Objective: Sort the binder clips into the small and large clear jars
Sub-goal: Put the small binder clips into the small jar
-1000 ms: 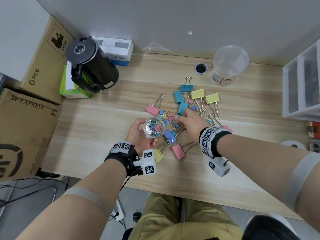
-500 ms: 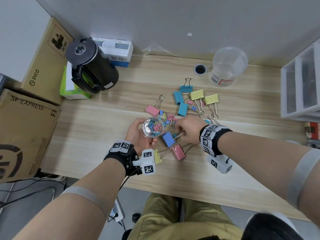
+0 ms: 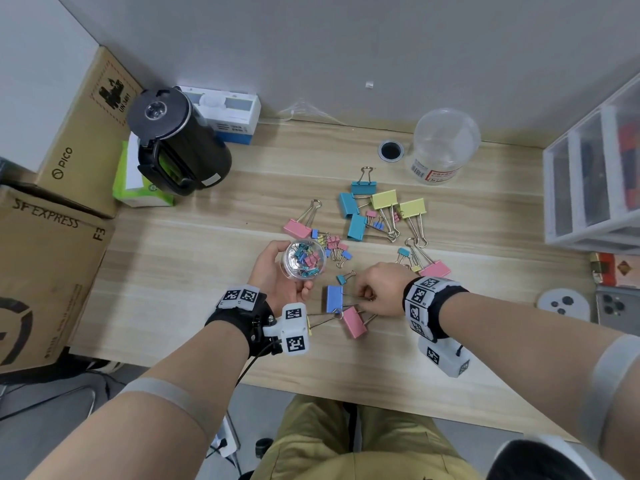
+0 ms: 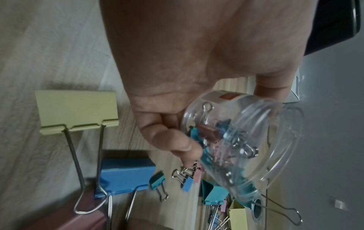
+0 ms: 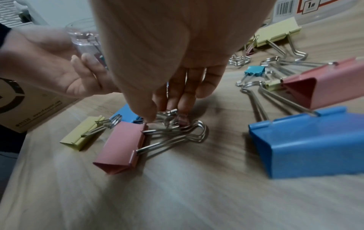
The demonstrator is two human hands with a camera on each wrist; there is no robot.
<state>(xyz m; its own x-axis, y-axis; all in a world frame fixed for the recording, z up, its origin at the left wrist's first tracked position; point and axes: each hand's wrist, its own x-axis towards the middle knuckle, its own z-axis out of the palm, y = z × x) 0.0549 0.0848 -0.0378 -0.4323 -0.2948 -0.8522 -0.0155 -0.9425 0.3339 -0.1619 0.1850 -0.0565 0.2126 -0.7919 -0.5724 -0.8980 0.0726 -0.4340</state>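
Note:
My left hand (image 3: 291,268) grips the small clear jar (image 3: 304,259) (image 4: 236,140), tilted above the table and holding several small coloured clips. My right hand (image 3: 367,294) (image 5: 167,113) reaches down near the front of the table. Its thumb and fingers pinch the wire handles of a small clip lying among the handles of a large blue clip (image 3: 334,298) and a large pink clip (image 3: 354,322) (image 5: 122,146). More small clips (image 3: 336,247) lie beside the jar. Several large clips (image 3: 381,209) are spread behind them. The large clear jar (image 3: 445,147) stands at the back.
A black kettle (image 3: 176,150) and a green box (image 3: 131,181) stand at the back left, with cardboard boxes (image 3: 45,271) beside the table. A white drawer unit (image 3: 595,185) is on the right. Another large blue clip (image 5: 305,144) lies under my right wrist.
My right hand has drawn back from the middle of the clip pile toward the table's near side, down onto the handles by the blue and pink clips. The left hand keeps the jar.

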